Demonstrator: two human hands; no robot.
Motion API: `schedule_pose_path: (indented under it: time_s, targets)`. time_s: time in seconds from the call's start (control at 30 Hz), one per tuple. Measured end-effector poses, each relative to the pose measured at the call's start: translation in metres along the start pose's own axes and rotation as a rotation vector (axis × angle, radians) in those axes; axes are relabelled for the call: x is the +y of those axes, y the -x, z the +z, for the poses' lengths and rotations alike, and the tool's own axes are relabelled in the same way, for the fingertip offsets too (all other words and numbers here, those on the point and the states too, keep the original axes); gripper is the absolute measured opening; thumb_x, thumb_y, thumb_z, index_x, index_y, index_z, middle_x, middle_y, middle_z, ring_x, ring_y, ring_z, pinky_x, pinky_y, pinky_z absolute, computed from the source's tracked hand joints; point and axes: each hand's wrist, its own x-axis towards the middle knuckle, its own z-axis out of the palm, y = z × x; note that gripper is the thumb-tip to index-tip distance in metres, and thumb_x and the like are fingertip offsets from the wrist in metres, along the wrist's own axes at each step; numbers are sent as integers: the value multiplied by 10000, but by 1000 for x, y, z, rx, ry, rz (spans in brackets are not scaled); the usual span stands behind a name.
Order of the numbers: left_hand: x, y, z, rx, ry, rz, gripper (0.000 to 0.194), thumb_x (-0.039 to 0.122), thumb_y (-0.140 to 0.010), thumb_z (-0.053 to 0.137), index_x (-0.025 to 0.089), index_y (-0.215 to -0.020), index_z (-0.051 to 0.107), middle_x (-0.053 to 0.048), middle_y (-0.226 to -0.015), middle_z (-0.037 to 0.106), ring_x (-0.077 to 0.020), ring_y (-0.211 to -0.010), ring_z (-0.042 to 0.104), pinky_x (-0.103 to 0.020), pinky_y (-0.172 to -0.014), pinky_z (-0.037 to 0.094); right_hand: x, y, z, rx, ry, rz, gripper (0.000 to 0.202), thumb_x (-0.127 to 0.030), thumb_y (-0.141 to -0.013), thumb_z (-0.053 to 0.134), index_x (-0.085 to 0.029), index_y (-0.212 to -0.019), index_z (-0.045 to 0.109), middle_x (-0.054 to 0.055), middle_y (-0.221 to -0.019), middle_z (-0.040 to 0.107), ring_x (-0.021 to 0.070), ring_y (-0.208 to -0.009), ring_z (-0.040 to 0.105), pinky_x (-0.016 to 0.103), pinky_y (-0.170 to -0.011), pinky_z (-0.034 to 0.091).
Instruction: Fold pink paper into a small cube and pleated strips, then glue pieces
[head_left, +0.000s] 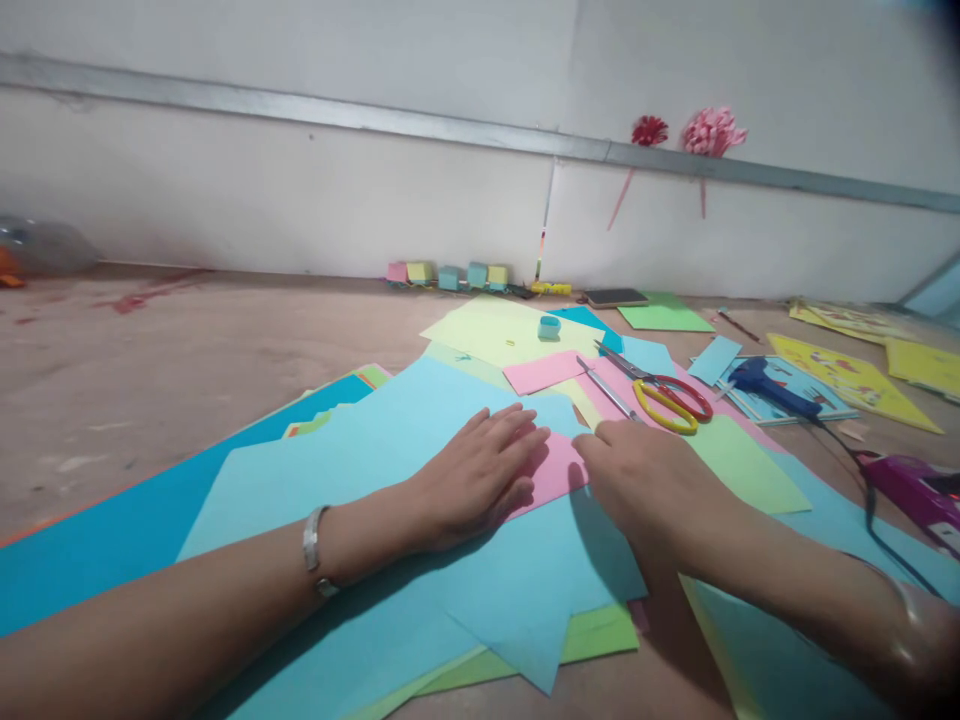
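Note:
My left hand [484, 470] lies with its fingers stretched out over a pink piece of paper [559, 465], pressing on it and on the light blue sheets [360, 450] beneath. At the right end of the pink paper, my right hand [637, 475] is closed, its thumb and fingers pinched at the edge; the exact grip is partly hidden. Just beyond the hands lie a craft knife [606, 388] and scissors [667, 395] with one yellow and one red handle. Another pink strip [544, 372] rests beside the knife tip, on a pale yellow sheet [480, 325].
A blue glue gun [772, 385] lies on the right, its cord running past a purple box [915, 495]. Small paper cubes [448, 277] line the wall, near a dark phone [616, 298]. Paper flowers [712, 132] hang at a metal rail [450, 125]. Yellow cards [855, 380] lie far right.

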Motion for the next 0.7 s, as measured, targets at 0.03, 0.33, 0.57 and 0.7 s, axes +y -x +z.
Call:
schedule_pose_path:
  time_s: [0.03, 0.33, 0.57, 0.7]
  targets:
    - [-1, 0, -1, 73, 57, -61, 430, 323, -988, 347, 159, -1373, 444, -170, -1425, 486, -290, -1348, 408, -514, -1091, 344, 1, -6, 3, 36, -40, -17, 86, -134, -844, 574, -159, -832, 656, 93, -803, 652, 212, -744, 607, 288, -578, 363]
    - [-7, -12, -12, 320, 432, -516, 379, 277, -927, 354, 161, -1228, 553, -96, -1109, 666, -235, -1061, 594, -420, -970, 447, 23, -23, 37, 76, -554, 45, 471, -178, -725, 733, -168, -1178, 606, 50, -892, 660, 198, -809, 606, 297, -679, 442]
    - [-4, -13, -17, 351, 679, -556, 361, 370, -930, 388, 180, -1163, 587, -75, -993, 692, -220, -965, 618, -385, -898, 472, 29, -26, 27, 250, -854, -87, 135, -112, -772, 562, -196, -738, 662, 10, -743, 658, 147, -700, 602, 256, -620, 448]
    - [-4, -13, -19, 367, 1020, -580, 387, 423, -920, 446, 169, -1189, 560, -115, -1049, 679, -218, -974, 640, -369, -851, 508, 28, -22, 27, 524, -921, -151, 160, -132, -849, 520, -203, -779, 645, 16, -786, 689, 153, -754, 637, 276, -695, 501]
